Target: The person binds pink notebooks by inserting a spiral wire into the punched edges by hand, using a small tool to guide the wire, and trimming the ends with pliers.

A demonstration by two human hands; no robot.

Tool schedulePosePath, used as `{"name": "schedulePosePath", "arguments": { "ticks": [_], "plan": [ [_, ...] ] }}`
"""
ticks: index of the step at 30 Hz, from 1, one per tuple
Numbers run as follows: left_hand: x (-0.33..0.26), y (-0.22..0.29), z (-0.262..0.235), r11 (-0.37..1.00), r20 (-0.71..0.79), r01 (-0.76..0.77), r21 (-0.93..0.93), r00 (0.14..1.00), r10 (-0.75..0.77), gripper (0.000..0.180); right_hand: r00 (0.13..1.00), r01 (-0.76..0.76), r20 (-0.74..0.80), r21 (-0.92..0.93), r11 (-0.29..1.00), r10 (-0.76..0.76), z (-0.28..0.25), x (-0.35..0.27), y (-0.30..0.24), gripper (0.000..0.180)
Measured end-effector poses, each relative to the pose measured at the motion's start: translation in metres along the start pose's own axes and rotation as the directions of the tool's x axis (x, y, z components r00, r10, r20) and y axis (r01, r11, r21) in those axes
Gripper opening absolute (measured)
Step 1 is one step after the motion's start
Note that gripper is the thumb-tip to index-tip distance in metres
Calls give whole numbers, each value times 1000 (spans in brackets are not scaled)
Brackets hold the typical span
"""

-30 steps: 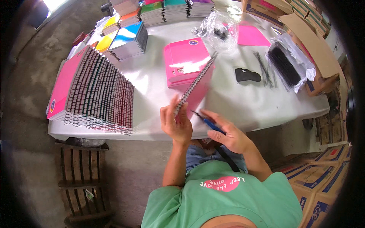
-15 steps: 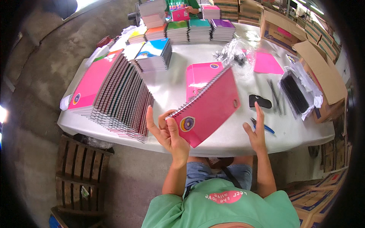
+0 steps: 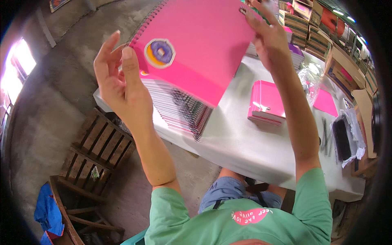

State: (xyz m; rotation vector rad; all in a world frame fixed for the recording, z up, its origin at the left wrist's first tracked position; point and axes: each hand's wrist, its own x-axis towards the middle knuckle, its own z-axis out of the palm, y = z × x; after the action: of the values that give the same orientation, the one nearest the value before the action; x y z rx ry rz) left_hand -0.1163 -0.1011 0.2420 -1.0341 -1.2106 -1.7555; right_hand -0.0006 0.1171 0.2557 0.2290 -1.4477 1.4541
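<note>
A pink spiral notebook (image 3: 196, 45) with a round donut sticker is held up over the tall stack of notebooks (image 3: 171, 106). My left hand (image 3: 124, 81) pinches its coil-side corner between thumb and fingers. At the opposite edge, my right hand (image 3: 271, 43) grips the upper right of the cover; part of its grip lies behind the notebook or is blurred. The held notebook hides most of the stack's top. A smaller pile of pink covers (image 3: 267, 100) lies on the white-clothed table (image 3: 241, 139), beneath my right forearm.
Loose black coils (image 3: 325, 136) and a wrapped bundle of black coils (image 3: 342, 136) lie at the right. Beside them are a pink sheet (image 3: 325, 103), clear plastic wrap (image 3: 310, 75) and cardboard boxes (image 3: 347, 69). A slatted wooden crate (image 3: 100, 143) stands at the left.
The notebook has moved left from the table's middle to above the tall stack, its cover turned up toward me. My right hand has come up from beside the pliers onto its edge. The view has swung left.
</note>
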Motion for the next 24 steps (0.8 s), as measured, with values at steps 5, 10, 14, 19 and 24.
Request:
{"name": "schedulePosePath", "arguments": {
  "ticks": [5, 10, 14, 19, 24],
  "plan": [
    [10, -42, -29, 975, 18, 160, 156, 986, -165, 46, 996, 6, -88, 128, 992, 6, 19, 88, 4, 34],
    [-27, -115, -42, 848, 211, 530, -9, 830, -516, 58, 934, 275, 358, -737, 617, 11, 55, 146, 14, 19],
    [-38, -122, -27, 815, 228, 571, -103, 811, -539, 54, 415, 760, 881, -474, 445, 228, 148, 145, 40, 31],
    [-41, -132, -39, 788, 200, 587, -187, 808, -554, 55, 237, 691, 875, -457, 560, 422, 208, 92, 72, 52],
    [-42, -130, -39, 817, 212, 559, -145, 824, -526, 54, 638, 469, 754, -540, 699, 156, 159, 97, 107, 58]
  ]
}}
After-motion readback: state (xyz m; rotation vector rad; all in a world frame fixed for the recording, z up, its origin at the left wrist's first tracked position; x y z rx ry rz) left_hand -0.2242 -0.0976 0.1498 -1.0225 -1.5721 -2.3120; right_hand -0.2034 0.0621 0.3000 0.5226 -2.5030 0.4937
